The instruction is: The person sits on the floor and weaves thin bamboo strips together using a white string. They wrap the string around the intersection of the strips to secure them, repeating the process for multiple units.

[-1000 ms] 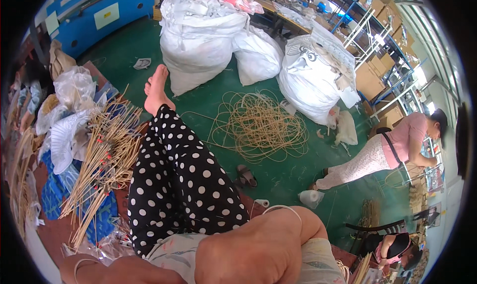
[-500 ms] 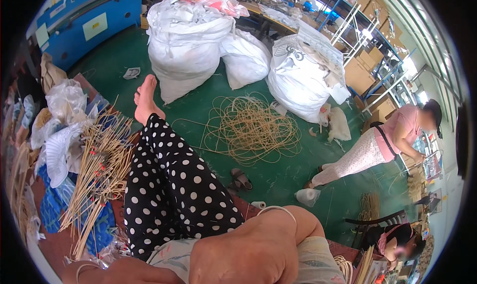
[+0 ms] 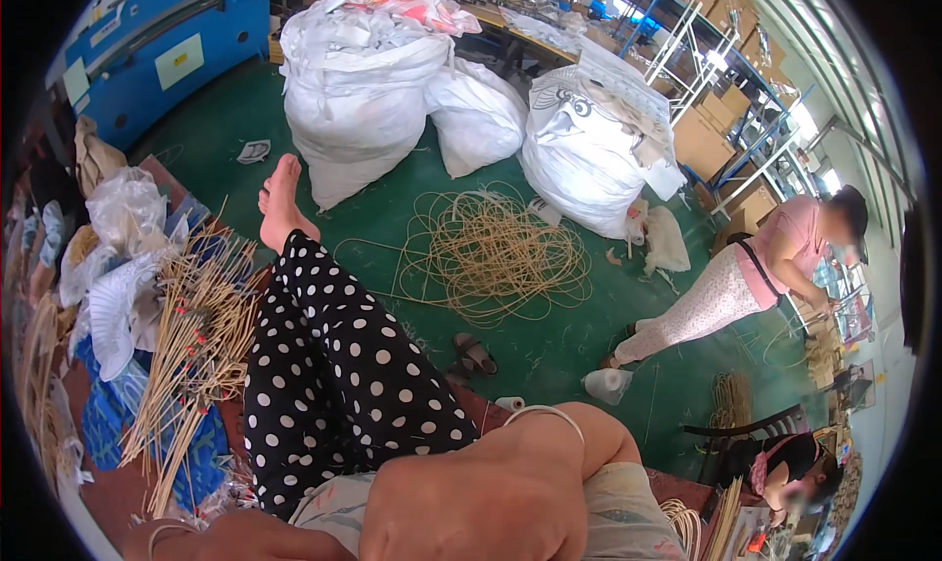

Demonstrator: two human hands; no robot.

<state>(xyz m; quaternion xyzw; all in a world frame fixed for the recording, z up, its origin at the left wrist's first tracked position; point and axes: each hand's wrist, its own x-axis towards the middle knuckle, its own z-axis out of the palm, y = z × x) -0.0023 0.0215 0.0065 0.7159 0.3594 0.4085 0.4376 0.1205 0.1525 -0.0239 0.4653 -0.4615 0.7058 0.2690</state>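
Observation:
Close to the lower edge, my right hand (image 3: 471, 512) shows its back, with a pale bangle (image 3: 549, 411) around the wrist. Its fingers lie out of sight below the frame. My left hand (image 3: 250, 538) is at the bottom left, mostly cut off, and wears a similar bangle (image 3: 169, 530); its fingers are hidden too. Whatever either hand holds cannot be seen. Both are above my lap, over light patterned cloth (image 3: 329, 507). My legs in black polka-dot trousers (image 3: 343, 384) stretch forward, ending in a bare foot (image 3: 285, 208).
Thin sticks (image 3: 191, 335) with red bits lie at left beside plastic bags (image 3: 128, 208). Ahead on the green floor are a tangled cane coil (image 3: 500, 257), sandals (image 3: 474, 353) and bulging white sacks (image 3: 363, 100). A person in pink (image 3: 785, 247) stands at right; another sits below (image 3: 780, 473).
My right hand has shifted slightly left. The whole view has moved a little. A red object now shows near the seated person.

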